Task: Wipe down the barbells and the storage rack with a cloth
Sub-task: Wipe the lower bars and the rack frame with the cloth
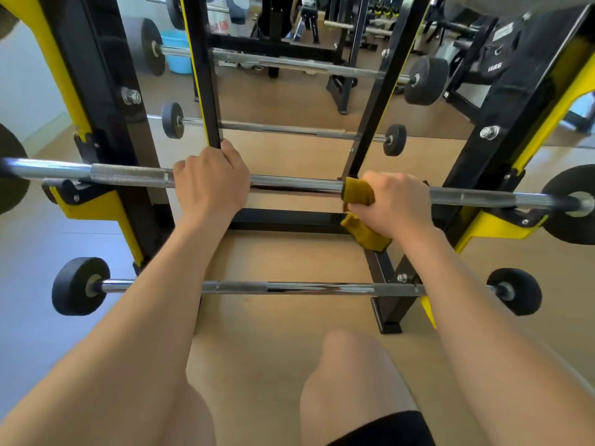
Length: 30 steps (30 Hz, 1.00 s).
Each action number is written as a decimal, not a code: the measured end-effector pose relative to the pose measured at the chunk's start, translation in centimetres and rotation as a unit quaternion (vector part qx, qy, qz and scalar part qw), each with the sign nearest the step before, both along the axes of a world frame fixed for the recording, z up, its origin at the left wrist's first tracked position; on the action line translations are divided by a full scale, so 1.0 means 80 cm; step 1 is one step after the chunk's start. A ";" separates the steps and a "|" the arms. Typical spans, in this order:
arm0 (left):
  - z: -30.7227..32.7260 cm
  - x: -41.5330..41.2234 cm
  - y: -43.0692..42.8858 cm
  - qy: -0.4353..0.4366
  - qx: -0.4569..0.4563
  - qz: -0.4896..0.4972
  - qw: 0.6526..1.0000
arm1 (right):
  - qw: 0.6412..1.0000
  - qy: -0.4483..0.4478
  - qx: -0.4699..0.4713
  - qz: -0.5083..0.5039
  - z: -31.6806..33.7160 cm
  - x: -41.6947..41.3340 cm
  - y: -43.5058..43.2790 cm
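Right hand [391, 204] closed on mustard cloth [359, 194], wrapped round chrome barbell shaft [289, 185] cradled across black-and-yellow storage rack [495, 130]. Left hand [211, 181] clenched bare on same shaft. Long axis nine-to-three; unwiped smooth section at nine o'clock from cloth.

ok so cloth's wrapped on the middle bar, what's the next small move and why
Probably slide the right hand with the cloth outward along the bar toward the right plate. The cloth sits near the bar's middle, with a long bare knurled stretch to its right. The left hand grips the bar and can steady it.
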State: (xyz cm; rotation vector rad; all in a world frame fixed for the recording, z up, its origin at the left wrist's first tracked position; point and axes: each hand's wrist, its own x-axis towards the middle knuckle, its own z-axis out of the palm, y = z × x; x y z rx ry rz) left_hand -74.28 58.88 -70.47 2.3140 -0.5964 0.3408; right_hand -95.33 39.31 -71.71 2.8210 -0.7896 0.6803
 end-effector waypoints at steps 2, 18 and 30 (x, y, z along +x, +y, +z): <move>0.001 -0.006 0.000 -0.010 0.025 0.005 1.000 | 0.998 -0.029 -0.026 -0.049 -0.012 0.003 -0.001; 0.005 -0.062 -0.034 -0.127 -0.012 -0.115 0.985 | 0.985 0.037 -0.032 0.167 0.013 0.076 0.050; 0.001 -0.152 -0.107 -0.202 0.202 -0.375 0.882 | 0.990 -0.116 0.012 -0.073 -0.012 -0.047 -0.051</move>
